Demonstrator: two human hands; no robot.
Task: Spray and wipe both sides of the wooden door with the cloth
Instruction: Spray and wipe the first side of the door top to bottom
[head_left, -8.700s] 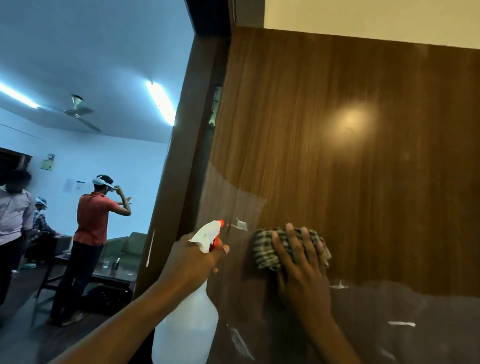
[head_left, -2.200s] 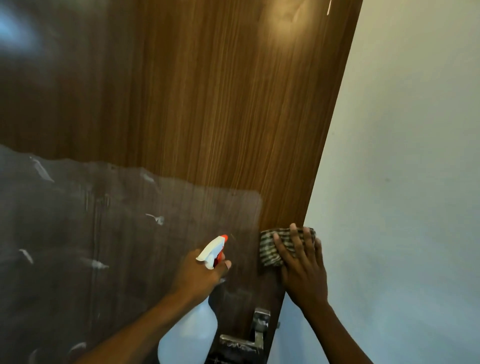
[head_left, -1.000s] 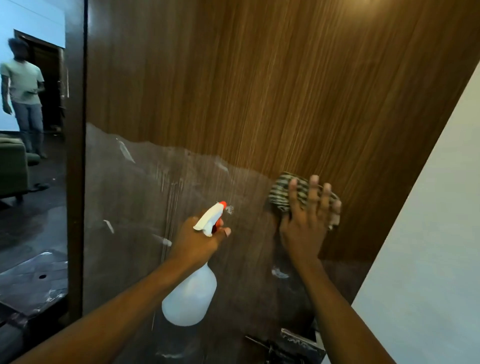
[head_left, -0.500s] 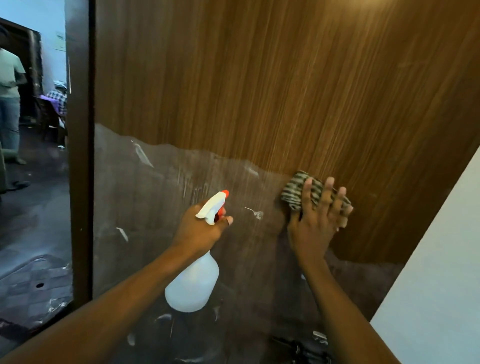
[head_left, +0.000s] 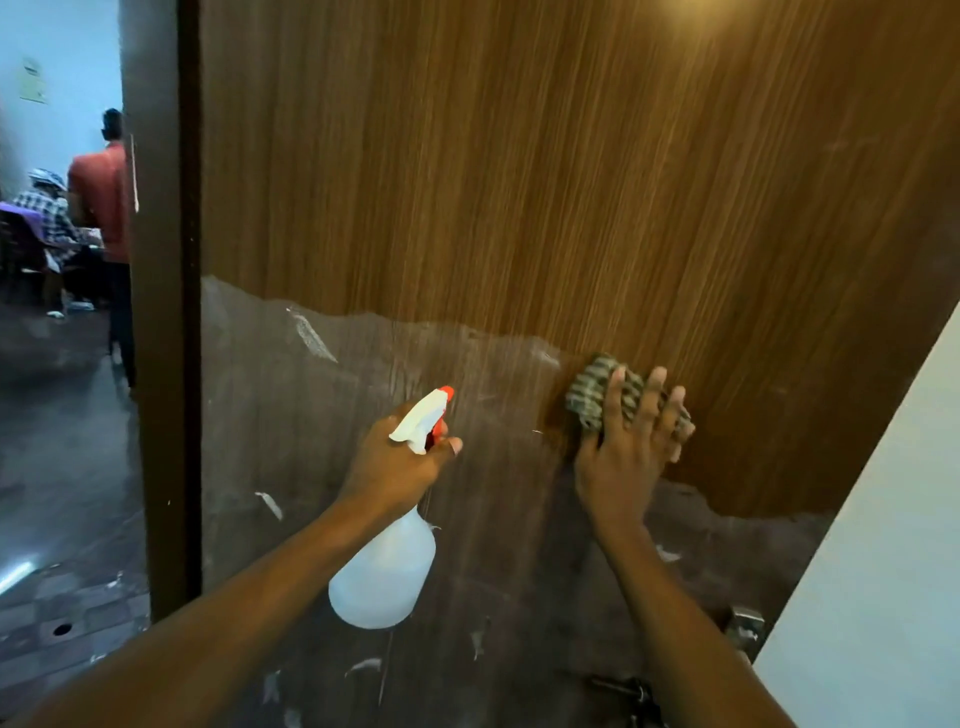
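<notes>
Wiping step. Right grip, fingers straight and spread, presses checked cloth onto wooden door, mid-panel. Left grip curled round spray bottle (nozzle toward door). Next probably calls for steady pressure, overlapping strokes, fresh spray ahead of cloth.

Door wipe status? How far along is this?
Done: unclear; the upper door looks glossy and the lower part is hazy grey. In hand: right hand presses the cloth at that boundary, left hand grips the spray bottle. Left: the hazy lower area; the other side isn't visible.
</notes>
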